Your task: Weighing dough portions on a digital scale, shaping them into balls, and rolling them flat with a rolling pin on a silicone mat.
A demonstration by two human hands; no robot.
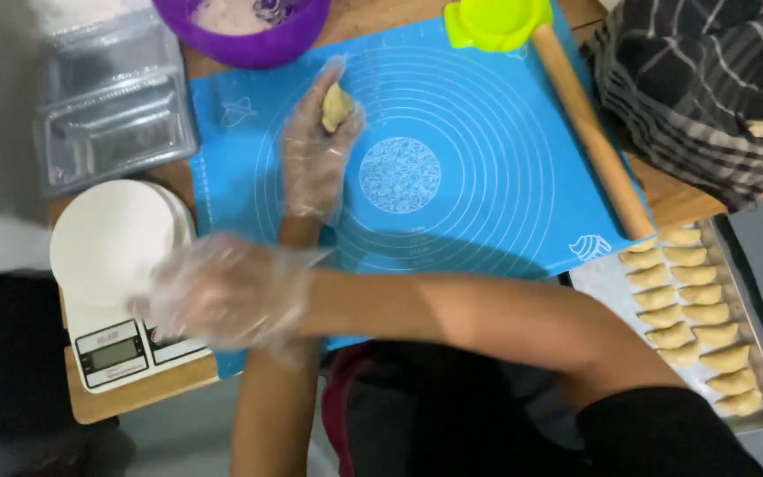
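On a wooden worktop [664,199], a lump of dough [337,107] was pinched in the left hand [315,150] over the blue mat [487,159]; the right hand [222,291], blurred left of the mat, showed no readable grip. Slick gloves could let the dough slip.

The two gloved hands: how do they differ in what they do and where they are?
The left hand is over the blue mat and holds a small lump of dough; the right hand crosses over to the kitchen scale and holds nothing visible. The left hand looks sharp, while the right hand is blurred. Both wear clear plastic gloves.
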